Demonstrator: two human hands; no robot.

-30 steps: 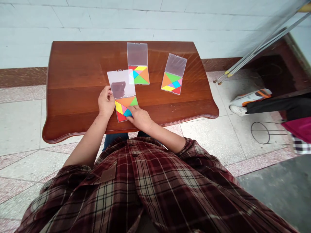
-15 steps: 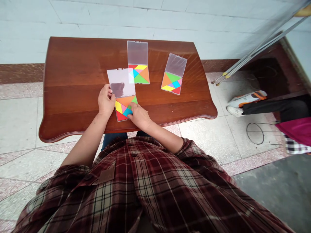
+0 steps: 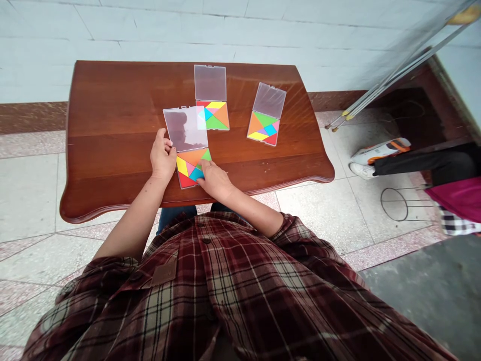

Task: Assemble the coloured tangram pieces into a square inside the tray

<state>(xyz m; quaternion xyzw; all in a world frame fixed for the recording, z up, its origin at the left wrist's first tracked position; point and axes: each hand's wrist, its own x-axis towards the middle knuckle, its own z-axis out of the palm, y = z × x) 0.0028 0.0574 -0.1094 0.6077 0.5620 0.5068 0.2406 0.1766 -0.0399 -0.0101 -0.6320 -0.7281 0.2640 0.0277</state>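
On the near side of the table lies an open tangram case [image 3: 185, 131], its clear lid folded back away from me and overlapping a second case. Orange, yellow, red, blue, pink and green pieces [image 3: 191, 159] fill its tray. My left hand [image 3: 163, 158] is at the case's left edge, thumb by the hinge and index finger stretched out. Over the tray's right side lies my right hand [image 3: 215, 179], its bent fingers on the green piece and the thumb lower down by the blue one, gripping that side. The fingertips partly cover the pieces there.
Behind is a second open tangram case [image 3: 213, 115]; a third tangram case [image 3: 263, 128] lies open to the right. All rest on the brown wooden table [image 3: 112, 110] against the wall. Crutches [image 3: 372, 93], a seated person's leg [image 3: 402, 165] and a wire stand [image 3: 394, 204] are at right.
My left index finger has straightened and lifted a little off the lid's edge. My right hand stays on the tray. The view has shifted slightly.
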